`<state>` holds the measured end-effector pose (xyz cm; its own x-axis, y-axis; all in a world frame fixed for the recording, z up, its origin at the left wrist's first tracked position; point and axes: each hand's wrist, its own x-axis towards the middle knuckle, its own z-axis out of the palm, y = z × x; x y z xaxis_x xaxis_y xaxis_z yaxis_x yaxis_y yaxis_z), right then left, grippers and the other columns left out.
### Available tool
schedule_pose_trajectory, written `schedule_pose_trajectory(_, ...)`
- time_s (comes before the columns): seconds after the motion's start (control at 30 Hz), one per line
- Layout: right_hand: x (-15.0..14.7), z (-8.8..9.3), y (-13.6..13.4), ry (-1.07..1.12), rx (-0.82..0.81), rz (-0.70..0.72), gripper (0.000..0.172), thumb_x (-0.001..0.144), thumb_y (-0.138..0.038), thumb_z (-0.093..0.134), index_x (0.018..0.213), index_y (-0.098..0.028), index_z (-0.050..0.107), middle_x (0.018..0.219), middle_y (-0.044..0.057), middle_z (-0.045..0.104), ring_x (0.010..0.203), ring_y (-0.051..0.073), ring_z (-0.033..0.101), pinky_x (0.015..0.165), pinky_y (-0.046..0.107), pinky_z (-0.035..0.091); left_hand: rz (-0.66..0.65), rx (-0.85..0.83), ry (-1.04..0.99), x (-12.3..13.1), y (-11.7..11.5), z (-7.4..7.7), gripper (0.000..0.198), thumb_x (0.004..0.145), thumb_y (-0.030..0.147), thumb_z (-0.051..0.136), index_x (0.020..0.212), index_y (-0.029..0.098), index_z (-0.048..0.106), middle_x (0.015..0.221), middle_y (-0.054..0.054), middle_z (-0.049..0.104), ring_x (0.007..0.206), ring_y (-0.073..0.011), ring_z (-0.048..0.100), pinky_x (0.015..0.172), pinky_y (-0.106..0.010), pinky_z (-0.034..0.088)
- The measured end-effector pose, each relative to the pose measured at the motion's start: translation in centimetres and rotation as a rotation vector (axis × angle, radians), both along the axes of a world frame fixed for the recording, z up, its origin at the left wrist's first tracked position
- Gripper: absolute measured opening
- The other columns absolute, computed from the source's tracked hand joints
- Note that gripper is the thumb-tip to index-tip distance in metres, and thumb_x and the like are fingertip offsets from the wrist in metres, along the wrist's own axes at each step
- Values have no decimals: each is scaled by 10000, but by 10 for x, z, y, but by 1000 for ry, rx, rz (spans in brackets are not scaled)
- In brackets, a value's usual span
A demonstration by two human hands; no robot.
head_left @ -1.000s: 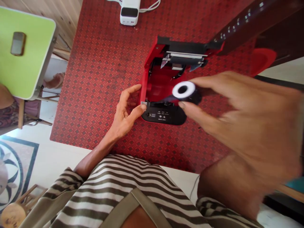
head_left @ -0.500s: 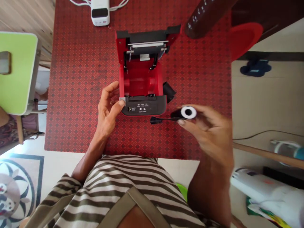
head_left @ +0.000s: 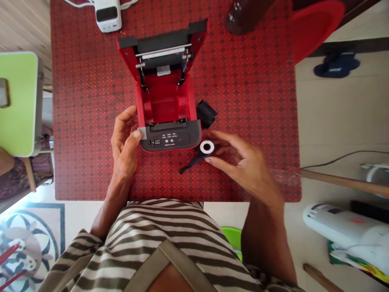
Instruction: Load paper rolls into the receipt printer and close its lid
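Red patterned worktop cloth (head_left: 91, 121) under a red thermal receipt printer (head_left: 168, 138), lid open. Left hand (head_left: 124, 142) curled round the printer's front corner, thumb pressed on a silver tab (head_left: 141, 132). Right hand (head_left: 243, 162) half open, thumb and fingers either side of a white-cored black roll (head_left: 206, 147) just in front of the printer, black strip (head_left: 191, 164) trailing on the cloth; can't tell if it's gripping.

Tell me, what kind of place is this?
It looks like a room in someone's home, though I can't be sure. A red patterned table cover lies on the table, a lime-green table stands nearby, and the floor has a big round flower design.
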<state>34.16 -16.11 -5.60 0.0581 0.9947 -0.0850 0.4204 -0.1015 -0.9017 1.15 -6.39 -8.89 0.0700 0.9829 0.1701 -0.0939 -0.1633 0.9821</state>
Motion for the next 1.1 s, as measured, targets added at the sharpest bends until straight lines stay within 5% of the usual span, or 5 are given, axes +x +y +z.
schedule_pose_trajectory(0.2,17,29,33,-210,185,-104,81,1088,-387,920,1126,-416,985,1100,15,984,895,306,884,855,512,717,42,29,22,1,0,1,588,1141,815,885,1600,450,850,1559,-50,897,1519,-416,843,1306,-677,727)
schedule_pose_trajectory(0.43,-3,12,80,-427,231,41,211,1004,-273,1036,1158,-350,914,1231,88,928,1191,406,876,1114,627,727,10,-4,18,-5,3,-11,736,1026,912,929,1608,469,840,1543,15,899,1524,-447,818,1310,-732,699)
schedule_pose_trajectory(0.73,-14,7,87,-702,33,153,180,1058,-217,904,1211,-257,817,1339,169,850,1361,474,847,1166,652,721,80,-50,-57,5,-4,10,619,1077,769,1015,1530,362,907,1465,-77,918,1376,-351,879,1220,-521,733)
schedule_pose_trajectory(0.93,-8,2,87,-603,63,100,170,1043,-190,856,1188,-280,860,1191,122,888,1164,392,870,1082,583,719,79,-1,-54,3,-3,4,626,1127,769,967,1564,325,905,1478,-89,918,1344,-324,877,1181,-498,738)
schedule_pose_trajectory(1.1,9,25,82,-78,103,-108,219,927,-253,1007,1137,-265,943,1093,48,955,917,240,831,884,414,684,69,-25,-33,0,-2,3,621,1100,778,987,1547,359,888,1511,-90,916,1422,-361,883,1244,-530,730)
